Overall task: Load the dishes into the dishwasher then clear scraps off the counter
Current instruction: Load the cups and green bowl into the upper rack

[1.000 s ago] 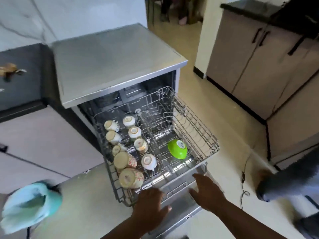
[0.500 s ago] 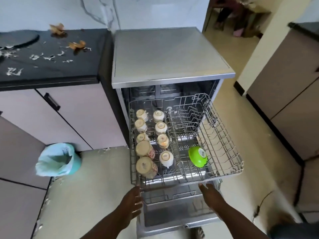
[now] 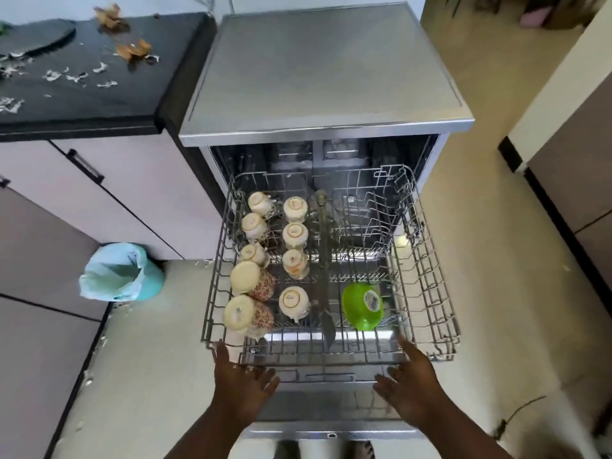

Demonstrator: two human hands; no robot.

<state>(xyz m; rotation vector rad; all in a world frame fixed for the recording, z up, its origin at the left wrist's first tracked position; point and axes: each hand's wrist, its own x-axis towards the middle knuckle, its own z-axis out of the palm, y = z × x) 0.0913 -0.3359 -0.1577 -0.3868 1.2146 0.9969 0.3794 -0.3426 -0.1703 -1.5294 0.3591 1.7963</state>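
Observation:
The steel dishwasher (image 3: pixel 318 77) stands with its door down and its upper wire rack (image 3: pixel 427 279) pulled out. Several cream cups (image 3: pixel 293 235) sit upside down in the rack's left half, and a green bowl (image 3: pixel 362 306) lies upside down at the right front. My left hand (image 3: pixel 240 382) reaches the rack's front left edge with straight fingers. My right hand (image 3: pixel 410 382) reaches the front right edge the same way. Neither hand holds anything. White and brown scraps (image 3: pixel 79 74) lie scattered on the black counter (image 3: pixel 99 104) at the upper left.
A bin lined with a light blue bag (image 3: pixel 121 273) stands on the floor left of the dishwasher, by the cabinet doors (image 3: pixel 109 200). More cabinets (image 3: pixel 569 167) line the right side. A thin dark cord (image 3: pixel 516 415) lies on the floor at the lower right.
My view has swung left and centred on the dishwasher, bringing the counter with scraps into sight. Both hands have moved up from the lower door to the front edge of the rack.

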